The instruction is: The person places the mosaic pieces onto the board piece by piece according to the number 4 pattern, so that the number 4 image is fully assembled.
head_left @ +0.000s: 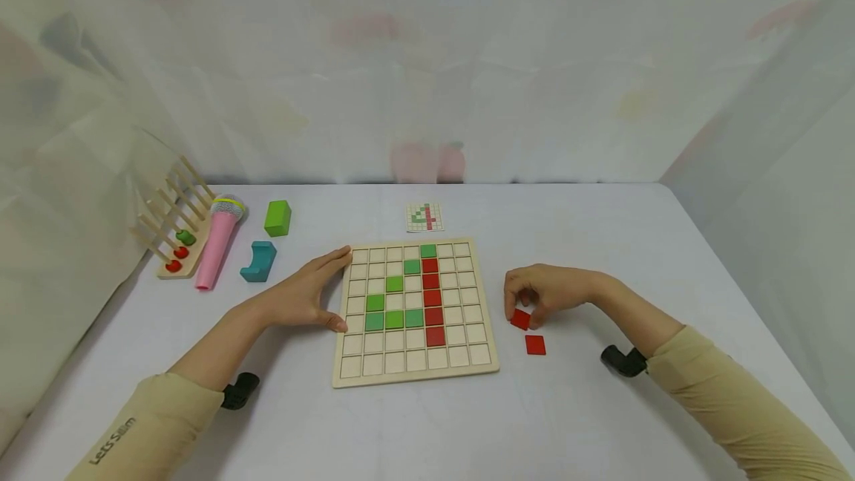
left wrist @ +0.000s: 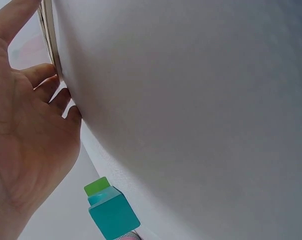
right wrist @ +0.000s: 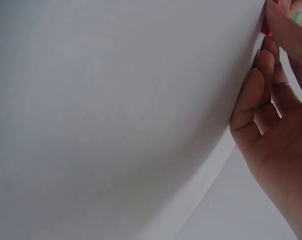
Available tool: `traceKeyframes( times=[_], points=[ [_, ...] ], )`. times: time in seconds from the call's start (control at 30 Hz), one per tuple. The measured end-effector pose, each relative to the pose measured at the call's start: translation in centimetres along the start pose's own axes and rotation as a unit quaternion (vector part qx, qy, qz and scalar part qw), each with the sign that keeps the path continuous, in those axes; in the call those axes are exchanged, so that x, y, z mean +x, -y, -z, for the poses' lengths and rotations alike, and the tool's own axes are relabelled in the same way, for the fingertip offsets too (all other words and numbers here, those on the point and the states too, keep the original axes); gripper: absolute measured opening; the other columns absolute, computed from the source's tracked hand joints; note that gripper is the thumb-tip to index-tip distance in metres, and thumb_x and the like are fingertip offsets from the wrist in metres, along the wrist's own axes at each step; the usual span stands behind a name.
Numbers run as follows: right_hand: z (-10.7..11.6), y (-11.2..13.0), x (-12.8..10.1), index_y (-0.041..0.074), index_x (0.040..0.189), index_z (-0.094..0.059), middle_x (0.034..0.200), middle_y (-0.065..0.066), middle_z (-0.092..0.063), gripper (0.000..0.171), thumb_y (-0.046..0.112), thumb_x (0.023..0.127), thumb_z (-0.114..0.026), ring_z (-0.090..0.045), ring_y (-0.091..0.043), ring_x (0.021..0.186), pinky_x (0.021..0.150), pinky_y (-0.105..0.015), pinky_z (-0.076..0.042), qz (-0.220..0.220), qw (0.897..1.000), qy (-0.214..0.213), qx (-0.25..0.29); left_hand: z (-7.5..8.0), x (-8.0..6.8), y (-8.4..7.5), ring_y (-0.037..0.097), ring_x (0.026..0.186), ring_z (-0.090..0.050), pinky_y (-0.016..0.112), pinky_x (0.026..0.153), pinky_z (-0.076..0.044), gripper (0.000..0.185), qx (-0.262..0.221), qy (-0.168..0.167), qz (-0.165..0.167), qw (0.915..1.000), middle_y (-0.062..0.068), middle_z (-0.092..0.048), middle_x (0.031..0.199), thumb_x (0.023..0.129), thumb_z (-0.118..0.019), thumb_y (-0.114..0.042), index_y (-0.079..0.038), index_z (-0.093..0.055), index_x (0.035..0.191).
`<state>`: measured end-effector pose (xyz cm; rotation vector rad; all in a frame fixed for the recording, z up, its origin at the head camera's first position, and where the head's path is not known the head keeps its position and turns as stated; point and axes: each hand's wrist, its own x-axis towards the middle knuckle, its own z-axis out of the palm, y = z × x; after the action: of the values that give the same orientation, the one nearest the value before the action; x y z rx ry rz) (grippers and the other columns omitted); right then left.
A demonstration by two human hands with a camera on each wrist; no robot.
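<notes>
Red tile [head_left: 520,319] pinched under curled fingertips of right hand [head_left: 544,294], tilted up off the white table [head_left: 601,243], just right of the wooden grid board [head_left: 415,374]. Second red tile [head_left: 535,345] flat on the table just below it, apart from the fingers. Left hand [head_left: 303,294] open, fingers straight, pressed along the board's left edge, thumb at the lower part of that edge. On the board, green squares [head_left: 394,301] and a red column [head_left: 433,299] forming a 4, matching the small pattern card [head_left: 424,217] beyond the top edge.

Far left: wooden peg rack [head_left: 175,225], pink toy microphone [head_left: 219,242], green block [head_left: 277,217], teal block [head_left: 258,261].

Right wrist view: mostly blank table surface, curled fingers [right wrist: 251,100] at the edge, only a red sliver showing at the top. Left wrist view: open palm [left wrist: 26,140] against the board's rim [left wrist: 48,30], teal block [left wrist: 113,215] and green block [left wrist: 97,187] below; grid itself not visible there.
</notes>
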<state>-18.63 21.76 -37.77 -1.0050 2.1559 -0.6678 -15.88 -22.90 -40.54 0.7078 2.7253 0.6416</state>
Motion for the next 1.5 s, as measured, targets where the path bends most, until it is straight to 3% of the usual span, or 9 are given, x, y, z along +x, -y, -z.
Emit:
traceKeyframes(
  times=[0.3,0.47,0.9,1.5],
  points=[
    [0.1,0.4,0.4,0.014,0.084,-0.064,0.082,0.002,-0.064,0.022,0.007,0.075,-0.083,-0.056,-0.012,0.076,0.069,-0.022,-0.049,-0.031,0.999,-0.038,0.013,0.0,0.0,0.0,0.042,0.153,-0.016,0.061,0.121,-0.023,0.127,-0.001,0.003,0.005,1.0,0.017,-0.014,0.167,0.063,-0.085,-0.06,-0.001,-0.022,0.156],
    [0.3,0.2,1.0,0.015,0.08,-0.066,0.077,0.004,-0.066,0.019,0.008,0.075,-0.083,-0.058,-0.01,0.07,0.066,-0.022,-0.049,-0.035,0.998,-0.052,0.019,0.0,0.0,0.0,0.042,0.153,-0.017,0.061,0.121,-0.023,0.127,0.0,0.004,0.004,1.0,0.016,-0.014,0.167,0.063,-0.085,-0.06,-0.001,-0.023,0.156],
    [0.7,2.6,2.4,0.02,0.09,-0.07,0.084,0.007,-0.069,0.017,0.006,0.082,-0.075,-0.061,-0.011,0.077,0.073,-0.023,-0.053,-0.015,0.997,-0.076,0.006,-0.1,0.0,0.0,0.042,0.152,-0.018,0.061,0.121,-0.023,0.127,0.002,0.0,0.002,1.0,0.017,-0.015,0.167,0.063,-0.084,-0.061,-0.001,-0.023,0.156],
    [-1.6,6.2,4.7,0.016,0.098,-0.073,0.092,0.001,-0.072,0.014,0.007,0.087,-0.072,-0.063,-0.007,0.079,0.074,-0.02,-0.055,0.023,0.995,-0.075,0.065,0.1,0.0,0.1,0.042,0.153,-0.017,0.061,0.121,-0.022,0.126,-0.003,0.005,0.001,1.0,0.017,-0.014,0.167,0.064,-0.085,-0.06,-0.001,-0.022,0.156]
  ],
)
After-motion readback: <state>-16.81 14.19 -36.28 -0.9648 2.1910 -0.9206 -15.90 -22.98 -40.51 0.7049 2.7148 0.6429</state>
